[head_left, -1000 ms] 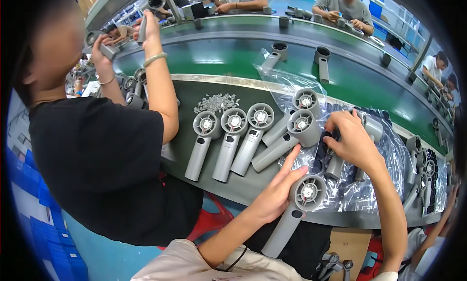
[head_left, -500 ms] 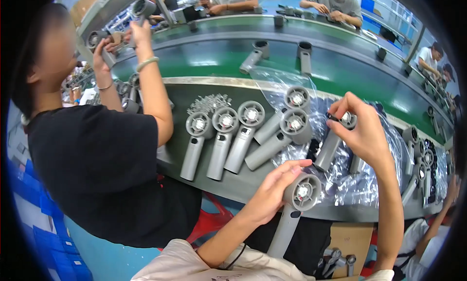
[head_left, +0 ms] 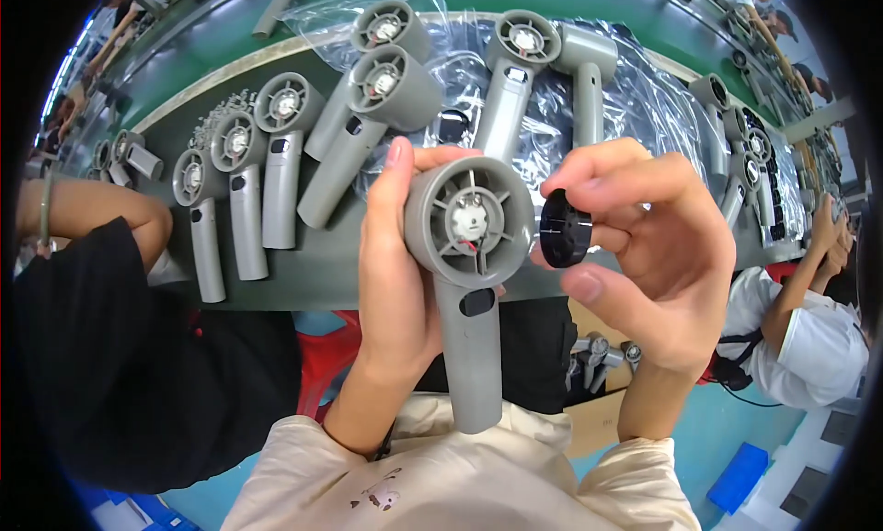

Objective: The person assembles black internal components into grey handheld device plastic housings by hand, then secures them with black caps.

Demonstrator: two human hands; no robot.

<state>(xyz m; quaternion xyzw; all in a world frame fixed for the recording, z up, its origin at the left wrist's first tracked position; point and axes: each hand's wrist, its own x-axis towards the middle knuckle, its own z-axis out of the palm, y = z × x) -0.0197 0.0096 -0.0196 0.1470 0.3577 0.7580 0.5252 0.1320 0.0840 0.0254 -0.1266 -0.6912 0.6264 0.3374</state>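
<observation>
My left hand point(head_left: 391, 264) is wrapped round the head of a grey handheld fan point(head_left: 474, 352) from its left side. The fan stands upright, its round opening facing me, with spokes and a white motor hub in view and a dark button on the handle. Just right of the opening, my right hand point(head_left: 648, 246) pinches a black round cap point(head_left: 565, 229) by its edge between thumb and fingers. The cap is turned nearly edge-on and seems apart from the fan. Beyond my hands, another grey fan point(head_left: 509, 94) lies on clear plastic.
Several grey fans point(head_left: 246, 195) lie in a row on the dark table point(head_left: 317, 269), beside a heap of small screws point(head_left: 225, 122). Clear plastic bags point(head_left: 644, 99) cover the table's middle. A co-worker's dark sleeve point(head_left: 110, 301) is close on the left; a cardboard box point(head_left: 593, 421) stands below.
My right hand has come back from the plastic bags with the black cap, close to the fan. My left hand has raised the fan and now wraps its head. The view has tilted downward.
</observation>
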